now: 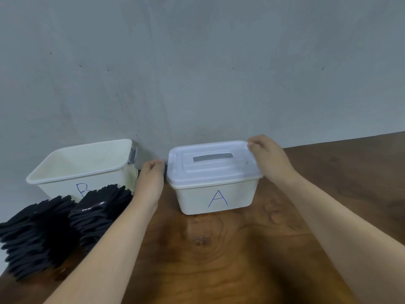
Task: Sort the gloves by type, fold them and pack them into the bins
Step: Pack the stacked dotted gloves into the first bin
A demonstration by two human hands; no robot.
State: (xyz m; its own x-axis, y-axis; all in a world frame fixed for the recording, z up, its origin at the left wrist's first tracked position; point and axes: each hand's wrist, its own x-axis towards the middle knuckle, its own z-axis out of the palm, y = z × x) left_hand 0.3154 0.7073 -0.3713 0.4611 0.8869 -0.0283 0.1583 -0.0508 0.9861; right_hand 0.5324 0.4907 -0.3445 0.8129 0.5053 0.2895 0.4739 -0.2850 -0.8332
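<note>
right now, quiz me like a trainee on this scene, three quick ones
1. True or false: bin A has its lid on.
2. The gloves lie (a) on the table in front of bin B, (b) inside it, (c) on the lid.
3. Which hand is at the end of bin A nearer bin B?

Key: 1 true; 2 a; 3 the left hand.
</note>
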